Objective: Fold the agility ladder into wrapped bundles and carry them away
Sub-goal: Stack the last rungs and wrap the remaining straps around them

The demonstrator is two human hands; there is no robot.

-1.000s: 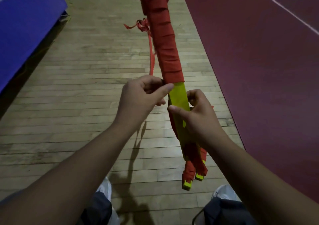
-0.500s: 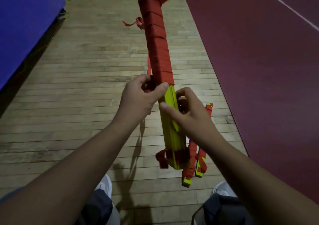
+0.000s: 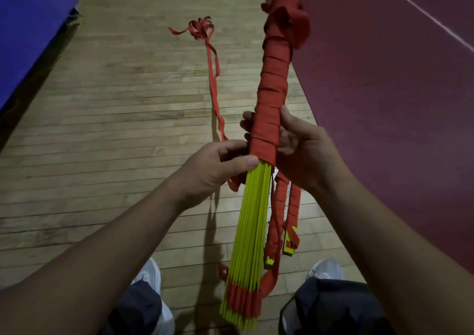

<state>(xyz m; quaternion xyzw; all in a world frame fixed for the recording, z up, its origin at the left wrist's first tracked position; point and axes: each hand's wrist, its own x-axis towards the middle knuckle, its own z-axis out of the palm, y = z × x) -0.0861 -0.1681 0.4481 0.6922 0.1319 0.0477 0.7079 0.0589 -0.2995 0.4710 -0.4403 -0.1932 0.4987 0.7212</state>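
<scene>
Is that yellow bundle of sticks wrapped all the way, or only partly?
Partly. The red wrapping coils round the far half only; the near yellow rungs are bare, and a loose tail trails on the floor.

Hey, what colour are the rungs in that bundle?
Bright yellow rungs, with red strap wound round their upper part; the head view shows it.

**An indoor sports hall**

We are standing in a gym. Underfoot we see a pale wooden strip floor (image 3: 115, 134) of narrow boards. To our right it meets a dark red court surface (image 3: 397, 129) along a curved edge, and that surface is marked with a thin white painted line (image 3: 423, 11). A thick blue mat (image 3: 28, 26) lies along the left. The training kit fits too: an agility ladder (image 3: 266, 119) of flat yellow plastic rungs wound in red webbing, and white sports shoes (image 3: 150, 275).
</scene>
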